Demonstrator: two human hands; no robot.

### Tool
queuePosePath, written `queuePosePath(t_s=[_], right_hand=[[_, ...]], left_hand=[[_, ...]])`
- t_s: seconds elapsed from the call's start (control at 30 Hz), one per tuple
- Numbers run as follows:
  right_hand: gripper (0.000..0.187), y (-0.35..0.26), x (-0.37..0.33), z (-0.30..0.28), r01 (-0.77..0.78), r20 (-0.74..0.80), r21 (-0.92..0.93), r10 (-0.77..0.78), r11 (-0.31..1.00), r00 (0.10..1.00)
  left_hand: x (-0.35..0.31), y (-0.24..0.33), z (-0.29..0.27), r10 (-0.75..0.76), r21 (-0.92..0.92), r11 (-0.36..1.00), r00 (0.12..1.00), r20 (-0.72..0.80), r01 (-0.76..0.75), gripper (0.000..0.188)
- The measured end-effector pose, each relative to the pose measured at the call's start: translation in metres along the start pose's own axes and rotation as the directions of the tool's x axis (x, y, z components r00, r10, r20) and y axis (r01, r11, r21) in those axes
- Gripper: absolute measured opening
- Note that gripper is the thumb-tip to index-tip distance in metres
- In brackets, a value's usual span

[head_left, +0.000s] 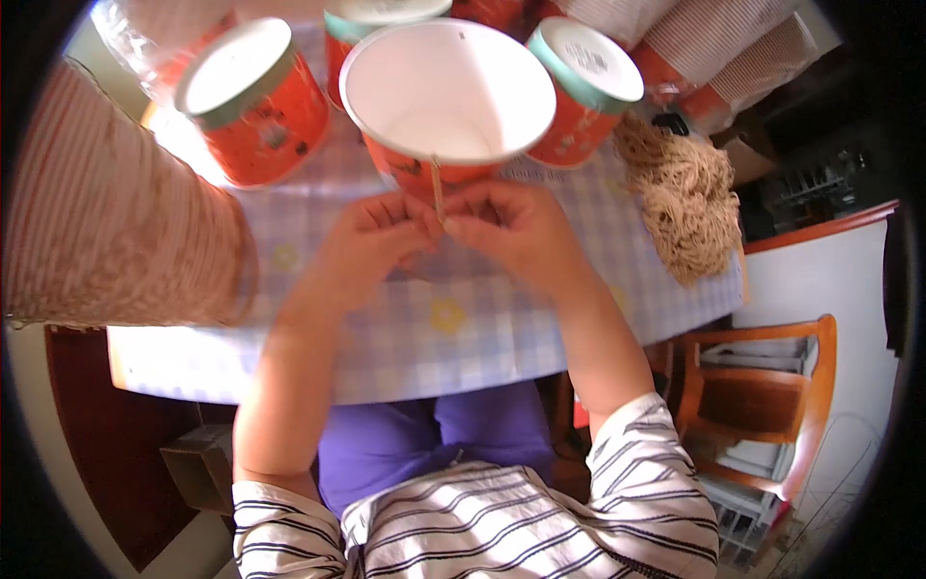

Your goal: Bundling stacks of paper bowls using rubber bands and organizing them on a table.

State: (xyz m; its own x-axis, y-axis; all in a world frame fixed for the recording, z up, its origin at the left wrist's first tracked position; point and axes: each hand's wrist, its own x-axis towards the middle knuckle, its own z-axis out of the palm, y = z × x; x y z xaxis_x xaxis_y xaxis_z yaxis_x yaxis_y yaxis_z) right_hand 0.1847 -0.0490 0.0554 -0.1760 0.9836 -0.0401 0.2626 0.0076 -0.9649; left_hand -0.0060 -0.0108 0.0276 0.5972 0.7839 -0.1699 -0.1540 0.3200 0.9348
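A red paper bucket [449, 92] with a white inside stands on the table in front of me, its mouth tilted toward me. A tan cord [437, 183] hangs over its near rim, down the outside. My left hand [381, 232] and my right hand [516, 227] meet just below that rim, each with thumb and fingers pinched together at the cord's lower end. How the cord runs between the fingertips is partly hidden. A small dark hole shows in the bucket's far wall near the rim.
Red buckets with pale green rims and white tops stand behind, such as one at left [256, 106] and one at right [584, 87]. A heap of tan cords [685, 193] lies at the right edge. A tall stack of nested buckets [116, 212] rises at left. A wooden chair [757, 405] stands right.
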Motion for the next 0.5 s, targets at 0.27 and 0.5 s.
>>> queuePosePath(t_s=[0.27, 0.5], right_hand=[[0.017, 0.018, 0.005, 0.008, 0.111, -0.099, 0.214, -0.091, 0.97, 0.991], [0.016, 0.006, 0.002, 0.011, 0.115, -0.128, 0.14, -0.097, 0.984, 0.987]], left_hand=[[0.004, -0.005, 0.003, -0.004, -0.062, 0.998, 1.0, 0.022, 0.005, 0.012], [-0.001, 0.0, 0.004, -0.028, -0.002, 1.0, 1.0, -0.005, 0.028, 0.011]])
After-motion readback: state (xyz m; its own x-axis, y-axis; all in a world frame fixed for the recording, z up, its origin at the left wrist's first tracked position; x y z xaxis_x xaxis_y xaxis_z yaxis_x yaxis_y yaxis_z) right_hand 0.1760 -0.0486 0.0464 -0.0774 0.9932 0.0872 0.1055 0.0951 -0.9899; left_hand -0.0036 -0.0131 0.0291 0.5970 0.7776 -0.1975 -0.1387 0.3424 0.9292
